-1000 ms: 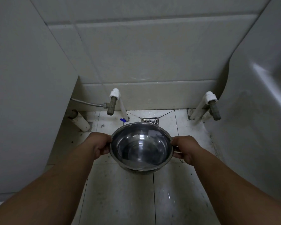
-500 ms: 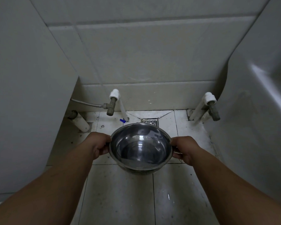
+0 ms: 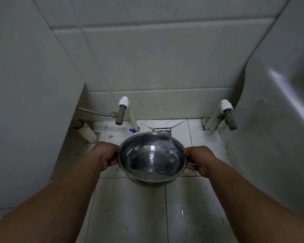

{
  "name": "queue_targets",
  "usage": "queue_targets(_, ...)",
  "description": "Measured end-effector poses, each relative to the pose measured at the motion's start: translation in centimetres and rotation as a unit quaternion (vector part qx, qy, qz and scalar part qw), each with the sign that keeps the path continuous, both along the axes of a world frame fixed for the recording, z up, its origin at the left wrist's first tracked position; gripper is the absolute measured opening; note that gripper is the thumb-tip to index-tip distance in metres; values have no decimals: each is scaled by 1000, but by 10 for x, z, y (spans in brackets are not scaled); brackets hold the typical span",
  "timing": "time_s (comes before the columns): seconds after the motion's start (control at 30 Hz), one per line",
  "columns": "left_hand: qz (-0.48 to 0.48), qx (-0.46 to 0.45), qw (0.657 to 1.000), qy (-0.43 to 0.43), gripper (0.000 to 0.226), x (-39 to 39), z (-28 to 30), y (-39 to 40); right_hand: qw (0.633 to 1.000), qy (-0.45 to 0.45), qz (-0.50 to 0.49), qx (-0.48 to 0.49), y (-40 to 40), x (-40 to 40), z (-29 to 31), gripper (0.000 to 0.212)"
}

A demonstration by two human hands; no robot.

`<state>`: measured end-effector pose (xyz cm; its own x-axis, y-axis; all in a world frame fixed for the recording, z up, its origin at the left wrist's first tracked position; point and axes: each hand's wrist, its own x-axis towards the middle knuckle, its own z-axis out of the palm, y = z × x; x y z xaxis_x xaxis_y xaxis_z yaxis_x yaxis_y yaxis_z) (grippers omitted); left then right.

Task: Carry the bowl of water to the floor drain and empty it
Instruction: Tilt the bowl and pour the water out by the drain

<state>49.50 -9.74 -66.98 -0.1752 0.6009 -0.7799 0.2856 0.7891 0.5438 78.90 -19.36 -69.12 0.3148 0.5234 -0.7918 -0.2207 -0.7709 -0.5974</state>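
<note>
Two bare forearms reach in from 7 and 5 o'clock and meet at mid-picture around a steel bowl (image 3: 152, 159). The left hand (image 3: 104, 156) holds the bowl's rim at 9 o'clock, thumb on top of the edge and fingers curled beneath; the right hand (image 3: 199, 159) holds the rim at 3 o'clock in the same way. Each grip is closed on the bowl, with no gap between fingers and metal.

The bowl is held in the air above the floor (image 3: 130, 207), mouth facing up toward the camera, rim close to level, perhaps dipped a little at the far side. It is round, so it has no long axis; the line between the two hands runs from 9 to 3 o'clock. Water (image 3: 151, 163) lies in the bottom, clear and shallow, with reflections on it.

Just past the bowl's far rim, at 12 o'clock, the drain (image 3: 162, 131) shows as a square metal grate set in the floor tiles; the rim hides its near edge. A small blue bit (image 3: 132, 130) lies on the floor at 11 o'clock from the bowl, beside a white pipe.

Farther off, a valve (image 3: 120, 114) with a white cap stands at 11 o'clock, a hose running left from it. A second valve (image 3: 229, 115) stands at 1 o'clock. Behind them rises the tiled wall (image 3: 156, 58). A grey panel (image 3: 25, 102) fills the left side and a pale moulded fixture (image 3: 279, 120) the right.
</note>
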Motion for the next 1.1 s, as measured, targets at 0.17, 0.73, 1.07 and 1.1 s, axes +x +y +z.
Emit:
queue_targets(0.17,4,-3,1000,-12,11,-4,1,1,1000,11,-4,3,0,1,1,18)
queue_targets(0.73,16,-27,998,-49,23,-9,9,6,999,44,-2,10,-2,3,5,18)
queue_targets(1.07,12,-19,999,-43,20,-7,8,8,999,36,-9,1,-1,3,3,16)
queue_targets(1.1,11,-18,999,-42,19,-7,7,8,999,37,-12,1,-1,4,3,16)
